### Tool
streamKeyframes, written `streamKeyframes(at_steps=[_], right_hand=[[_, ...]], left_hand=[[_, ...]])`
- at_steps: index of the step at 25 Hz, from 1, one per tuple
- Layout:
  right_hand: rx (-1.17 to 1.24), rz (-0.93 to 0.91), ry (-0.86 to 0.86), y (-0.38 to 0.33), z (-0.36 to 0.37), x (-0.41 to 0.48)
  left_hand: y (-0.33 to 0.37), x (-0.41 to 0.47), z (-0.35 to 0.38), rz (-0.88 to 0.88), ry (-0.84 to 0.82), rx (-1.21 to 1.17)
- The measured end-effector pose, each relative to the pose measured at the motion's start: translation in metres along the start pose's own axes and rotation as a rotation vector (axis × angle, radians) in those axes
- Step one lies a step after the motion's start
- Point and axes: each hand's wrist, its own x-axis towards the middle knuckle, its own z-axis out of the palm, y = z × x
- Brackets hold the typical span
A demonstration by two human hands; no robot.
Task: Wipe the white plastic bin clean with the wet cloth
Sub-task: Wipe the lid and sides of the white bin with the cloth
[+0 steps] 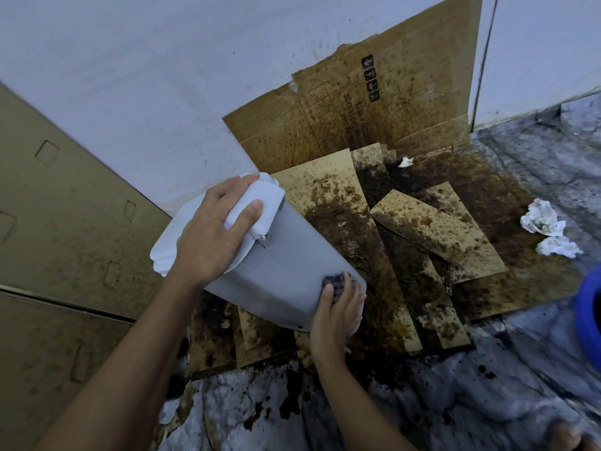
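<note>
The white plastic bin [279,271] is tilted on its side above stained cardboard, its lid end up and to the left. My left hand [211,229] grips that lid end, fingers spread over the white lid. My right hand [335,315] is at the bin's lower right corner and presses a dark bluish-purple cloth [336,281] against the bin's side. Most of the cloth is hidden under my fingers.
Flattened cardboard [325,196] with dark brown stains covers the floor and leans on the white wall. Crumpled white tissues [543,219] and a smaller one [406,162] lie on the right. A blue round container [590,307] is at the right edge. Brown boxes [58,222] stand left.
</note>
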Motion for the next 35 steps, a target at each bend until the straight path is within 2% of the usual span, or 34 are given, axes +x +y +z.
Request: streamKeyframes(at_steps=[7,12,19,27,35], right_hand=[[0.048,-0.151,0.04,-0.06,0.03,-0.037],[0.081,-0.259,0.003,-0.103,0.045,-0.058],[0.067,-0.303,-0.005,-0.091,0.038,-0.052],[-0.01,-0.134,0.05,-0.019,0.011,-0.017],[0.005,0.064,-0.044,0.035,-0.021,0.011]], left_hand=[[0.001,0.0,-0.001,-0.017,0.004,0.004],[-0.001,-0.002,-0.001,-0.001,0.009,-0.01],[0.002,-0.003,-0.001,-0.009,-0.005,-0.012],[0.0,-0.003,-0.002,-0.017,-0.013,-0.008],[0.004,-0.004,-0.001,-0.019,-0.018,-0.018]])
